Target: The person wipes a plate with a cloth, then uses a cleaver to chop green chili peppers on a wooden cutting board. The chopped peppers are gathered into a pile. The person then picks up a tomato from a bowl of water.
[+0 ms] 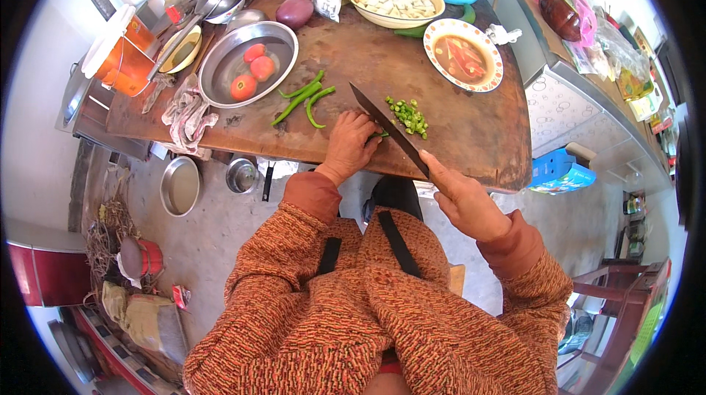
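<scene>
My right hand (pixel 471 202) grips a kitchen knife (pixel 391 130), its dark blade slanting up and left over the wooden table. Just left of the blade, my left hand (pixel 350 146) has its fingers curled down on a green chili pepper (pixel 380 134); only a short end shows beside the fingertips. Chopped green chili (pixel 409 117) lies in a small heap on the blade's right side. Several whole green chilies (pixel 297 104) rest on the bare wood beyond my left hand.
A metal basin (pixel 213 93) with three tomatoes in water stands left. A dotted-rim plate (pixel 497 64) of reddish liquid is at right, near a cream bowl (pixel 360 14) of pale cut pieces. A crumpled cloth (pixel 188 114) hangs at the table's left edge; an eggplant (pixel 295 12) lies behind.
</scene>
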The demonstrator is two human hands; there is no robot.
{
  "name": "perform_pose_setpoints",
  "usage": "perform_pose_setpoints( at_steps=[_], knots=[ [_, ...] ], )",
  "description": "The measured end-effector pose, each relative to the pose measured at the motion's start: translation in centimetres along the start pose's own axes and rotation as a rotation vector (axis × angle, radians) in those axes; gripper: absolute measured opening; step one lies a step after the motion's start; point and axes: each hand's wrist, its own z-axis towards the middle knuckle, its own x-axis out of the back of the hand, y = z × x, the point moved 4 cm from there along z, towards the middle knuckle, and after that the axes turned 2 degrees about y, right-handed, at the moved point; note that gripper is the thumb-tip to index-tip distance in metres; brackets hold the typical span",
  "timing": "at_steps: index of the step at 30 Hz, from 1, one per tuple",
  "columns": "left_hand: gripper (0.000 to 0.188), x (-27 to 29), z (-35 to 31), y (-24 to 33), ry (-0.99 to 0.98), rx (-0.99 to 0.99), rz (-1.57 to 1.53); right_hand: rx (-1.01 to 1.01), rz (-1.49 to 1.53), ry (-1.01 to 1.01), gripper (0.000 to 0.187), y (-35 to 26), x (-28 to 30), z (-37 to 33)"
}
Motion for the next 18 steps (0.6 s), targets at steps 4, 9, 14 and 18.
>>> perform_pose_setpoints(
  at_steps=[4, 9, 14, 18],
  knots=[
    [0.013, -0.1, 0.0, 0.2, 0.045, -0.009, 0.007, -0.013, -0.072, -0.032, 0.075, -0.4, 0.2, -0.4],
    [0.005, -0.4, -0.2, -0.1, 0.045, 0.038, 0.002, -0.01, -0.073, -0.069, 0.074, -0.2, 0.2, -0.3],
    [0.006, -1.1, -0.2, -0.8, 0.032, 0.046, -0.003, 0.059, -0.013, -0.001, 0.071, 2.6, -1.7, 1.7],
    [0.005, -0.8, -0.1, -0.9, 0.057, 0.032, -0.014, 0.092, 0.126, 0.049, 0.069, 3.0, -1.2, 2.7]
  ],
)
